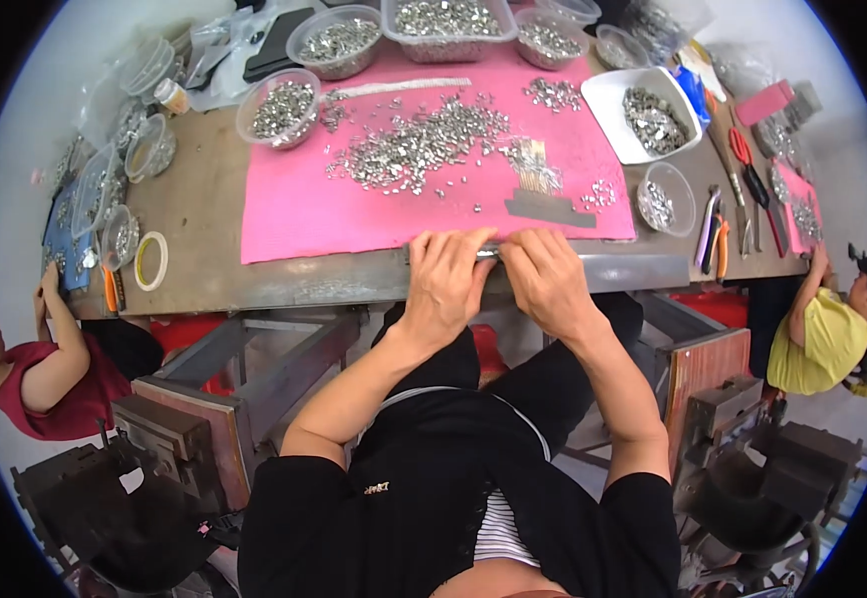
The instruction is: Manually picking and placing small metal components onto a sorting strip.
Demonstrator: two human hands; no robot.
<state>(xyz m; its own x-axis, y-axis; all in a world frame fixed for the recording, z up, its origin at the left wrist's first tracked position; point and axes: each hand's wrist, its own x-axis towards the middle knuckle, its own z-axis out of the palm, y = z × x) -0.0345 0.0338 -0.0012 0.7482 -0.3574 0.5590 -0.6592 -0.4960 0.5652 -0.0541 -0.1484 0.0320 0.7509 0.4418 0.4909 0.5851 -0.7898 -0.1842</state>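
Note:
My left hand (441, 281) and my right hand (547, 279) meet at the near edge of the table, fingers bent and pinched together. Between their fingertips shows a small shiny metal piece (487, 253); the fingers hide most of it, so its exact kind is unclear. Just beyond the hands lies a pink mat (294, 214) with a spread pile of small silvery metal pieces (419, 145). A flat grey strip (551, 207) rests near the right hand, with a row of thin metal pins (533, 164) beside it.
Clear tubs (280, 140) of metal pieces line the mat's far side. A white tray (613, 120) and a small round tub (686, 209) stand to the right, near pliers (722, 249). A tape roll (151, 261) lies left. People sit at both sides, one in a yellow top (820, 344).

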